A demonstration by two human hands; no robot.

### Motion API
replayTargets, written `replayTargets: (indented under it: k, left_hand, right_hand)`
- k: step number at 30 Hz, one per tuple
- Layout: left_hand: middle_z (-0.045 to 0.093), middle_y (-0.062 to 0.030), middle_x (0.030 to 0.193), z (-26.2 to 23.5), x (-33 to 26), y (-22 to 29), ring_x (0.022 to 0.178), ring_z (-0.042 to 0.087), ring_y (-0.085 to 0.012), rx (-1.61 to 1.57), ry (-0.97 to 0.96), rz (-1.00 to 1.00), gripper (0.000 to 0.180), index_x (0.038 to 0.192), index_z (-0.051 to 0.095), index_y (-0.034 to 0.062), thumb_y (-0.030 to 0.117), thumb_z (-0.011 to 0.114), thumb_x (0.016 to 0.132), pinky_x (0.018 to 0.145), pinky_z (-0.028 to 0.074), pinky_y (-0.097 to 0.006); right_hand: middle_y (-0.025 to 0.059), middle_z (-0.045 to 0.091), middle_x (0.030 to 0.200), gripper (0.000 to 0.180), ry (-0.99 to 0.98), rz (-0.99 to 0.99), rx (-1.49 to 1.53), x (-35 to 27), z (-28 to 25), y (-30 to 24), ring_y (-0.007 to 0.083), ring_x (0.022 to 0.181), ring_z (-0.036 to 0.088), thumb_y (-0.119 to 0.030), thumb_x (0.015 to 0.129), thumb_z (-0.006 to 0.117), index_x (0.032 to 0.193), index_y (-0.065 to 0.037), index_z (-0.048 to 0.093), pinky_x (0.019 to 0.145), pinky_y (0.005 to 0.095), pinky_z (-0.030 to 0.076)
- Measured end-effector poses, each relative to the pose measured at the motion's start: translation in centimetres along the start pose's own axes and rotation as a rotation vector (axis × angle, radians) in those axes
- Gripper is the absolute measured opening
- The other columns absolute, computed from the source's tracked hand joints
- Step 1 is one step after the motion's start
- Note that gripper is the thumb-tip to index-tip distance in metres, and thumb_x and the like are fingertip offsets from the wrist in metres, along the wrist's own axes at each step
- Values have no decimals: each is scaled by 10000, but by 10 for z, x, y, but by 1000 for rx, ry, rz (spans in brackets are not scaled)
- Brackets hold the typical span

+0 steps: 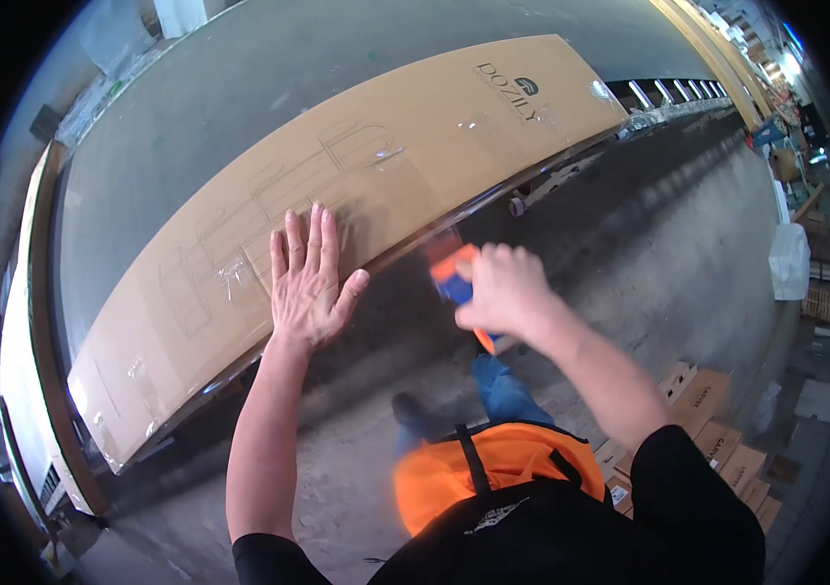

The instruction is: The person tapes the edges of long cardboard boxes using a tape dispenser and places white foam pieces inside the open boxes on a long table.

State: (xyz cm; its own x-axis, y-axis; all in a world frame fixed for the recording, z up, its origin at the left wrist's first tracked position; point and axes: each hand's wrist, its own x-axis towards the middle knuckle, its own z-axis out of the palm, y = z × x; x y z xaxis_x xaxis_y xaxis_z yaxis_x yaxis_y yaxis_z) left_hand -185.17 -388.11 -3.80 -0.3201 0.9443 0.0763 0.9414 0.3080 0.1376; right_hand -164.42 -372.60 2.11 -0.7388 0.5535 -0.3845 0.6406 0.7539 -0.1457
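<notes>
A long brown cardboard box [434,146] lies across a grey work surface in front of me, with a line drawing and a printed logo on top and strips of clear tape in places. My left hand [310,283] rests flat on the box near its front edge, fingers stretched out and thumb apart. In my right hand [510,292] is an orange and blue tape dispenser [454,278], gripped with the fingers wrapped round it, just off the box's front edge. Motion blurs the dispenser, and I cannot tell whether it touches the box.
The grey surface [239,73] stretches behind the box. Metal rollers [683,93] run off at the far right. A tall panel [35,341] stands at the left. Several cartons [712,414] are stacked on the floor at my lower right, and an orange apron [503,468] hangs at my waist.
</notes>
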Motion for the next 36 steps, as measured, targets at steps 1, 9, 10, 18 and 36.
replayTargets:
  k: [1,9,10,18,36]
  left_hand:
    - [140,-143,1611,4,3,1,1486,30,-388,-11,-21,-15,841,1540,142,43,620,307,952,1192,-11,-516]
    - [282,-147,1557,12,62,61,1439,192,-434,79,80,-13,926,1494,333,131,592,664,762,1125,129,-652]
    - [276,-188,1550,8,70,75,1422,202,-474,100,21,-40,929,1492,319,82,490,699,749,1110,152,-676]
    - [394,-264,1465,37,48,81,1331,374,-517,150,460,-175,758,1386,451,7,251,702,714,1118,260,-615]
    - [107,-283,1562,0,-94,-2,1439,220,-352,-560,1134,-1654,1203,1491,28,-96,587,723,784,1172,250,-445]
  right_hand:
    - [240,632,984,501,-34,8,36,0,25,6,401,897,670,-286,623,649,1083,-88,680,807,466,557]
    - [128,698,906,322,-23,-88,10,67,104,-41,307,857,687,-285,679,714,964,-136,697,727,432,572]
    - [150,680,1009,376,-84,-103,14,55,101,-29,325,884,682,-299,679,708,1026,-156,682,757,447,565]
    - [177,591,1257,973,-80,-140,562,-63,128,56,273,1095,638,-166,606,752,1457,28,324,950,355,490]
    - [81,599,1219,569,464,-10,2385,45,-20,220,246,1163,566,-139,690,544,1255,-69,540,1041,391,421]
